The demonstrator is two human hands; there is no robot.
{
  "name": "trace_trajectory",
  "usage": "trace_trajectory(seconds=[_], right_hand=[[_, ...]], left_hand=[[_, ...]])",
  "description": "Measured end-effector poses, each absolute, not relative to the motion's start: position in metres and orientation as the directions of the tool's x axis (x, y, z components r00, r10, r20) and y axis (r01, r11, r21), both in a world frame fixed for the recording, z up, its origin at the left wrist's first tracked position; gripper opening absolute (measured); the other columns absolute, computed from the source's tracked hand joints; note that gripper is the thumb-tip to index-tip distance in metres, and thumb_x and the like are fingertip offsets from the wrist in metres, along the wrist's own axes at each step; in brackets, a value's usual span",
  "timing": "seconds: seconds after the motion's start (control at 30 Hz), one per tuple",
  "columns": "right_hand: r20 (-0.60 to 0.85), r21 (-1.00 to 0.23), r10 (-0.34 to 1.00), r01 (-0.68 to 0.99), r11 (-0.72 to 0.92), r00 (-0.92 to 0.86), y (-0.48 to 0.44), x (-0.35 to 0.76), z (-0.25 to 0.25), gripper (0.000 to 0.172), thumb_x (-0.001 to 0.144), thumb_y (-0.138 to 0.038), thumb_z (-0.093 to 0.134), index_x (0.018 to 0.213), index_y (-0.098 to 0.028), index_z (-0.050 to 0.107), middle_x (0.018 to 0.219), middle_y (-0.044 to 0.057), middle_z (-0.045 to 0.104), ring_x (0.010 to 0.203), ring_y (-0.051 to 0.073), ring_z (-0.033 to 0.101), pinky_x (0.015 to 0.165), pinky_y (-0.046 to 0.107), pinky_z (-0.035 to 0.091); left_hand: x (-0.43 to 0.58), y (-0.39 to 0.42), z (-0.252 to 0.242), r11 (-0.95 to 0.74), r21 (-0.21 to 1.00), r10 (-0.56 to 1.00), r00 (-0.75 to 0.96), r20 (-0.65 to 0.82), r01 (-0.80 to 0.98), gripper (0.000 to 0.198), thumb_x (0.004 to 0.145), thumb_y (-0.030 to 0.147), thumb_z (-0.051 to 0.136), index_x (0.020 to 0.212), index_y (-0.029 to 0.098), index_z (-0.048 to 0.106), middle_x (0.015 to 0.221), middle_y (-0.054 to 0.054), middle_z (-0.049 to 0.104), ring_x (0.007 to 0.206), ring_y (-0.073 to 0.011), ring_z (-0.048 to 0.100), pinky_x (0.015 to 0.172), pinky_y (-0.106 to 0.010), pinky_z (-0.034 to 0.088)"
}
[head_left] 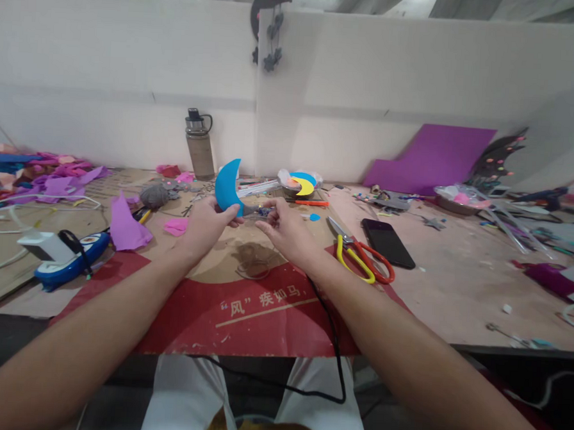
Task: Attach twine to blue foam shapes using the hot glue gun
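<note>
My left hand (204, 222) is closed on a blue crescent-shaped foam cutout (228, 185), holding it upright above the table by its lower tip. My right hand (290, 229) is just to the right, its fingers pinched on a small dark piece (263, 211) that meets the crescent's tip; what that piece is I cannot make out. Both hands hover over a red and brown cardboard sheet (243, 309).
Yellow and red scissors (362, 257) and a black phone (388, 242) lie right of my hands. A water bottle (200, 145) stands at the back, a glue gun (70, 260) at the left. Purple and pink foam scraps (53, 180) lie at left, a purple sheet (429, 159) at right. A black cable (331, 345) runs toward me.
</note>
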State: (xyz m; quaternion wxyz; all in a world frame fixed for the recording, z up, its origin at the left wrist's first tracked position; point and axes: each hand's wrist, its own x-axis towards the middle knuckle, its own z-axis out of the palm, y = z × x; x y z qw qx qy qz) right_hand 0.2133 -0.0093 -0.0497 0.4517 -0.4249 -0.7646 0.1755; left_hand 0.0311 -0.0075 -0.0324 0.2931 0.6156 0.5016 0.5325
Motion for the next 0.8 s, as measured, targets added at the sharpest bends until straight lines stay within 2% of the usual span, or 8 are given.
trace_trajectory(seconds=[0.1,0.17,0.3,0.4,0.5,0.63,0.73,0.8], right_hand=[[0.624,-0.568,0.738,0.500,0.654,-0.257,-0.010,0.211,-0.051,0.002,0.082,-0.018,0.055,0.082,-0.019,0.054,0.079,0.002,0.058,0.071,0.015,0.051,0.068,0.029,0.039],[0.651,-0.534,0.712,0.508,0.676,-0.263,-0.010,0.210,-0.052,0.010,0.083,-0.018,0.054,0.074,-0.020,0.052,0.077,0.002,0.058,0.072,0.015,0.051,0.069,0.029,0.038],[0.638,-0.523,0.724,0.544,0.656,-0.261,-0.013,0.209,-0.052,0.018,0.089,-0.024,0.048,0.072,-0.020,0.052,0.073,0.002,0.056,0.070,0.016,0.050,0.066,0.029,0.035],[0.608,-0.519,0.739,0.558,0.647,-0.291,-0.014,0.206,-0.053,0.026,0.093,-0.026,0.042,0.072,-0.019,0.054,0.071,0.002,0.057,0.069,0.015,0.051,0.066,0.029,0.035],[0.549,-0.559,0.777,0.557,0.615,-0.307,-0.014,0.201,-0.057,0.032,0.095,-0.030,0.041,0.069,-0.019,0.056,0.068,0.002,0.058,0.066,0.014,0.051,0.065,0.028,0.035],[0.477,-0.577,0.799,0.556,0.598,-0.366,-0.013,0.192,-0.064,0.033,0.094,-0.031,0.043,0.068,-0.019,0.058,0.069,0.002,0.061,0.066,0.014,0.053,0.064,0.026,0.035],[0.468,-0.519,0.752,0.545,0.659,-0.464,-0.012,0.191,-0.064,0.030,0.093,-0.028,0.046,0.068,-0.018,0.059,0.070,0.003,0.062,0.067,0.014,0.054,0.065,0.026,0.036],[0.499,-0.485,0.731,0.549,0.680,-0.465,-0.011,0.197,-0.058,0.031,0.093,-0.030,0.046,0.068,-0.018,0.060,0.071,0.004,0.063,0.069,0.015,0.054,0.066,0.027,0.037]], left_hand=[[0.031,-0.003,-0.038,-0.335,0.931,0.933,-0.084,0.349,0.143,0.023,0.071,0.035,0.069,0.075,0.013,0.067,0.066,-0.007,0.071,0.060,-0.0184,0.066,0.060,-0.030,0.055],[0.032,-0.001,-0.040,-0.354,0.934,0.929,-0.090,0.358,0.056,0.022,0.070,0.034,0.070,0.075,0.012,0.067,0.067,-0.007,0.071,0.060,-0.0175,0.066,0.061,-0.029,0.055],[0.032,0.000,-0.039,-0.369,0.929,0.923,-0.119,0.366,-0.003,0.024,0.071,0.035,0.070,0.076,0.012,0.067,0.068,-0.007,0.070,0.060,-0.0157,0.065,0.056,-0.026,0.053],[0.033,-0.003,-0.037,-0.348,0.937,0.928,-0.148,0.341,-0.021,0.027,0.070,0.035,0.071,0.081,0.011,0.067,0.077,-0.009,0.071,0.065,-0.0170,0.067,0.054,-0.024,0.052],[0.034,-0.005,-0.033,-0.315,0.942,0.945,-0.135,0.299,-0.119,0.026,0.070,0.031,0.072,0.085,0.011,0.065,0.087,-0.010,0.072,0.071,-0.0182,0.069,0.057,-0.025,0.054],[0.037,-0.006,-0.031,-0.244,0.935,0.970,-0.064,0.236,-0.257,0.022,0.072,0.026,0.070,0.086,0.013,0.059,0.090,-0.009,0.071,0.073,-0.0194,0.070,0.060,-0.029,0.057],[0.038,-0.005,-0.032,-0.253,0.928,0.967,-0.055,0.247,-0.274,0.022,0.071,0.025,0.071,0.083,0.014,0.057,0.087,-0.007,0.070,0.074,-0.0198,0.071,0.066,-0.032,0.059],[0.037,-0.003,-0.033,-0.298,0.917,0.955,-0.100,0.281,-0.265,0.022,0.070,0.026,0.072,0.082,0.014,0.057,0.085,-0.007,0.070,0.074,-0.0200,0.071,0.070,-0.034,0.060]])
